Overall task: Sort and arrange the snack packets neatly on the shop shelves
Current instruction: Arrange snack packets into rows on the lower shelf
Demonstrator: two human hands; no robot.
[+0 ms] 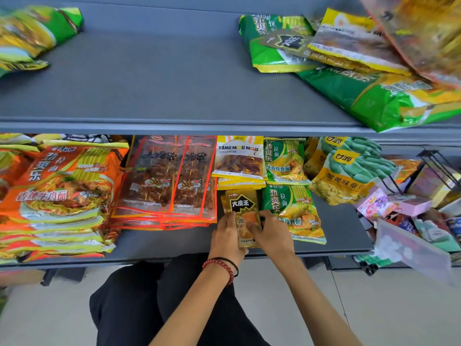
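Nearest are the person's knees in black trousers (139, 308), bent over a pale floor, with both bare forearms reaching forward to the lower shelf (174, 242). The left wrist wears a red bead bracelet (219, 264) and a thin black band. The left hand (225, 236) has its grip closed on the left edge of a gold packet (243, 206), thumb on its face. The right hand (270, 233) pinches the same packet from the right, fingertips pressed on its lower front. The packet lies flat near the shelf's front edge, between the red skewer packs (169, 181) on its left and the green noodle packs (289, 206) on its right, its top end touching the yellow candy packs (239, 158) behind it. More gold edges show under its left side. Further left sits a tall stack of orange noodle packs (57, 186). To the right of the green packs lean bean packs (346, 171), and past the shelf end is mixed clutter (411, 221) of small boxes and bags. Above, the upper shelf (162, 71) carries blurred green packs (32, 33) at its left end and a loose heap (336, 58) of green, yellow and orange packets at its right, one overhanging the front edge.
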